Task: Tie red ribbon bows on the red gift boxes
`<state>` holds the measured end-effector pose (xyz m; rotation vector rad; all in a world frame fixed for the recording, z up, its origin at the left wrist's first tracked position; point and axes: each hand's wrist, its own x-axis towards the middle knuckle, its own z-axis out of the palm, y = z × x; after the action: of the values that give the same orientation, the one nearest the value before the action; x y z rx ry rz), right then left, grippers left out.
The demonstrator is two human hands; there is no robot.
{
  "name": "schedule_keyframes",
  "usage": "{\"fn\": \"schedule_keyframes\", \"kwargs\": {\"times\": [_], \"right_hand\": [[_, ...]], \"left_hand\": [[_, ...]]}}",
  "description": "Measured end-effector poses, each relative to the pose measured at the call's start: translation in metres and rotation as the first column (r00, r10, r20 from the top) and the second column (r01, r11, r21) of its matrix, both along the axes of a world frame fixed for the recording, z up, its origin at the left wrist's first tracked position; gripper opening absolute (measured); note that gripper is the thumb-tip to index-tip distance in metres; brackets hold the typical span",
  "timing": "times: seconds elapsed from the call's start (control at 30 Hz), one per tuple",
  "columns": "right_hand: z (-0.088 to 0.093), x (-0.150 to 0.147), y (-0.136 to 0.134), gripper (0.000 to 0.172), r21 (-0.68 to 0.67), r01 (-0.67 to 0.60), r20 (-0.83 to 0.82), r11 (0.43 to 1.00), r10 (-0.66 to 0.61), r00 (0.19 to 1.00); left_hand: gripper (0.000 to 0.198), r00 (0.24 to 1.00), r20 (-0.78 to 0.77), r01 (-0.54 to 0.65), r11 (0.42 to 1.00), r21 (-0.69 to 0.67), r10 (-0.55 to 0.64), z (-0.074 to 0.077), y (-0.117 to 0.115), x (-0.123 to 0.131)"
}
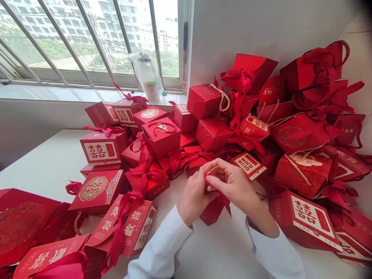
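My left hand (pixel 194 193) and my right hand (pixel 234 184) meet near the middle of the view, fingertips close together. Both are closed on a red ribbon (pixel 225 202), most of it hidden by my fingers; one tail hangs below them. Directly under my hands is a small red gift box (pixel 211 214), its upper part covered by them. Just beyond my right hand lies a red box with a cream double-happiness label (pixel 248 165).
Red gift boxes with ribbons or rope handles are heaped along the wall, including one near my right forearm (pixel 308 217) and several on the left (pixel 100 190). They rest on a white table (pixel 52 155). A bagged cup (pixel 148 79) stands on the sill by the barred window.
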<state>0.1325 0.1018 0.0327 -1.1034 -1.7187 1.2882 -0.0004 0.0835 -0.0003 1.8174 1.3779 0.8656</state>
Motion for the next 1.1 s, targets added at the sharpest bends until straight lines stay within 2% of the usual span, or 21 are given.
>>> {"fn": "schedule_keyframes", "kwargs": {"times": [0.13, 0.27, 0.43, 0.53, 0.63, 0.73, 0.83, 0.9, 0.97, 1.03, 1.1], "right_hand": [[0.000, 0.001, 0.001, 0.019, -0.151, 0.084, -0.248, 0.985, -0.120, 0.961], [0.006, 0.003, 0.002, 0.025, -0.211, 0.076, -0.362, 0.975, -0.150, 0.920], [0.007, -0.006, -0.003, 0.021, -0.249, -0.012, -0.450, 0.968, -0.105, 0.887], [0.006, -0.006, -0.003, 0.018, -0.221, -0.016, -0.460, 0.975, -0.090, 0.884], [0.006, 0.004, -0.001, 0.012, -0.157, -0.012, -0.394, 0.988, -0.051, 0.918], [0.008, 0.018, 0.004, 0.005, -0.059, -0.068, -0.288, 0.996, 0.048, 0.956], [0.011, 0.026, 0.007, 0.012, 0.176, -0.073, -0.091, 0.982, 0.090, 0.992], [0.015, 0.027, 0.005, 0.019, 0.365, -0.091, 0.067, 0.927, 0.071, 0.995], [0.021, 0.027, -0.002, 0.025, 0.463, -0.232, 0.202, 0.855, 0.153, 0.967], [0.029, 0.030, -0.013, 0.030, 0.442, -0.439, 0.324, 0.782, 0.316, 0.891], [0.036, 0.038, -0.025, 0.029, 0.344, -0.581, 0.454, 0.738, 0.411, 0.791]], "left_hand": [[0.037, 0.992, -0.006, -0.124, 0.991, 0.044, 0.124, -0.005, -0.007, 0.009], [0.012, 0.986, -0.063, -0.149, 0.983, 0.110, 0.156, -0.009, -0.010, 0.015], [0.013, 0.979, -0.070, -0.181, 0.975, 0.130, 0.191, -0.010, -0.010, 0.017], [0.018, 0.982, -0.057, -0.171, 0.980, 0.103, 0.177, -0.007, -0.010, 0.015], [0.021, 0.990, -0.045, -0.128, 0.990, 0.058, 0.131, -0.004, -0.009, 0.011], [0.012, 0.997, -0.035, -0.073, 0.997, 0.018, 0.074, -0.002, -0.008, 0.006], [0.007, 0.999, -0.030, -0.039, 0.999, 0.012, 0.040, -0.003, -0.006, 0.004], [0.010, 0.998, -0.017, -0.065, 0.998, 0.019, 0.066, -0.003, -0.005, 0.004], [0.011, 0.995, 0.008, -0.103, 0.994, 0.021, 0.103, -0.003, -0.004, 0.005], [0.012, 0.991, 0.046, -0.124, 0.992, 0.001, 0.123, -0.003, -0.005, 0.006], [0.013, 0.986, 0.093, -0.139, 0.990, -0.022, 0.140, -0.004, -0.005, 0.008]]}}
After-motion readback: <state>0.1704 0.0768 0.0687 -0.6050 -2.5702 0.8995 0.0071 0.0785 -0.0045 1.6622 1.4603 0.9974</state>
